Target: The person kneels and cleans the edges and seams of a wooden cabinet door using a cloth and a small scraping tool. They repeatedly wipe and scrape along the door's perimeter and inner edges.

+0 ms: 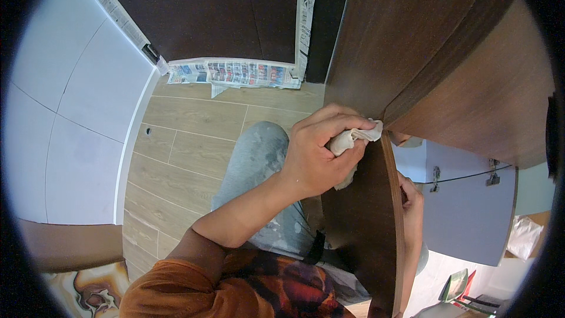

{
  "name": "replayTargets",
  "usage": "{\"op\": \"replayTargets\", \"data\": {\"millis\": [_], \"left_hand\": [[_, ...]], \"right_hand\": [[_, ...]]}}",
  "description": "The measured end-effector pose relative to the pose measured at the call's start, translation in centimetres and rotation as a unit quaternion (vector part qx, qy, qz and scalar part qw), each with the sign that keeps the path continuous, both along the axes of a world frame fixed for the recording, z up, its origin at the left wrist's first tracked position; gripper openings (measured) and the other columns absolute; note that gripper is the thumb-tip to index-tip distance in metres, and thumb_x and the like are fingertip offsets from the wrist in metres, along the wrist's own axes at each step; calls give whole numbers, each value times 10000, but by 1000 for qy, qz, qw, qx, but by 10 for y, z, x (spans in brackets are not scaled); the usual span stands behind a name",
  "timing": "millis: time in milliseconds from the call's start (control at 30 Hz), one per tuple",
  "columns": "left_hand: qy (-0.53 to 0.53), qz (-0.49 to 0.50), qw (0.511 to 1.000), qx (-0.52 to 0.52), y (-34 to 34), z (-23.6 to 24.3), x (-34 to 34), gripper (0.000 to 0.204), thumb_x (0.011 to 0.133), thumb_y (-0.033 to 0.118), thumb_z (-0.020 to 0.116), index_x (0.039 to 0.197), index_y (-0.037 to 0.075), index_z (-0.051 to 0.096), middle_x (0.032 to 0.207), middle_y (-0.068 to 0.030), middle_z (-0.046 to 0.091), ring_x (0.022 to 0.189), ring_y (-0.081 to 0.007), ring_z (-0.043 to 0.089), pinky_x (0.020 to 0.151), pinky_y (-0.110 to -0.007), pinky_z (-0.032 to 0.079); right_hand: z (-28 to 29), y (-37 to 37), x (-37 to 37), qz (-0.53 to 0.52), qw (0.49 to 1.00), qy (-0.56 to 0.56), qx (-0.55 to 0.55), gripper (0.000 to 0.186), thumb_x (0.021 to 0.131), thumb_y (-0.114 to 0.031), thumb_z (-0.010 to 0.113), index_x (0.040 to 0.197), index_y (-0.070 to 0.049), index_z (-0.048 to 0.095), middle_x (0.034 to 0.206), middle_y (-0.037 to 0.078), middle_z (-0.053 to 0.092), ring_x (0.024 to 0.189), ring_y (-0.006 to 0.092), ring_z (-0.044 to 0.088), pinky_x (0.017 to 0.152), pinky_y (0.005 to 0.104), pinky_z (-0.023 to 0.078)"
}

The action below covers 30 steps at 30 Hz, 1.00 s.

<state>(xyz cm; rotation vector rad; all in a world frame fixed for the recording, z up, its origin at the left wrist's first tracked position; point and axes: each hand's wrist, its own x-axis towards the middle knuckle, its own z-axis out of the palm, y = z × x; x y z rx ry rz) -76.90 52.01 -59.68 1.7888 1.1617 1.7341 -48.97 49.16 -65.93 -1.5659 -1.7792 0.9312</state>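
Note:
My left hand [321, 156] is closed round a crumpled off-white cloth [359, 135]. It presses the cloth to the upper part of a dark brown wooden panel [359, 229], close to where that panel meets a larger brown wooden surface [376, 35]. The panel stands on edge between my arms, its narrow edge facing up. On its right side is my right hand [410, 203], fingers curled in against the panel. The panel partly hides those fingers, and whatever they may hold does not show.
Grey-blue cabinet doors [465, 218] with metal hinges [435, 179] hang at the right. Newspaper strips [235, 73] are taped along a dark door [206, 12] ahead. White panelling [76, 112] lines the left. My knee [253, 159] is over the wood-look tile floor [194, 156].

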Motion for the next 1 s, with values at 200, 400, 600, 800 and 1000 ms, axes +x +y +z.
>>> {"op": "replayTargets", "data": {"millis": [200,400,600,800,1000], "left_hand": [[11,-15,990,-141,-6,-25,-2,196,880,2,790,1074,28,794,986,-152,759,897,-301,770,773,-358,574],[17,-13,982,-186,-10,-29,-4,178,892,-38,782,1065,4,782,990,-120,763,929,-181,737,819,-315,556],[-1,-6,988,-153,-9,-29,0,181,876,-1,790,1053,35,801,958,-132,760,876,-250,756,777,-327,558],[-23,-5,983,-181,-12,-29,5,167,883,2,778,1049,13,794,988,-141,775,887,-246,759,800,-329,561],[-28,23,987,-154,-17,-20,-9,165,913,19,766,1075,-3,788,978,-130,781,887,-187,742,813,-310,557]], "right_hand": [[2,-2,3,9,1000,-4,12,606,881,142,706,1453,-57,680,974,122,639,923,208,599,907,286,490],[12,-30,31,-34,922,386,-11,689,909,22,792,1557,-3,557,955,84,658,863,161,620,781,297,538],[40,-145,40,-46,881,441,164,1281,624,-443,1034,1658,-31,401,920,40,625,623,115,544,572,269,418],[93,-149,50,218,958,172,74,1337,496,-367,1077,1624,11,469,1020,48,554,832,157,500,719,311,401],[122,-167,34,68,996,45,-22,1216,605,-107,929,1702,-147,405,1104,51,587,952,160,578,816,294,472]]}}
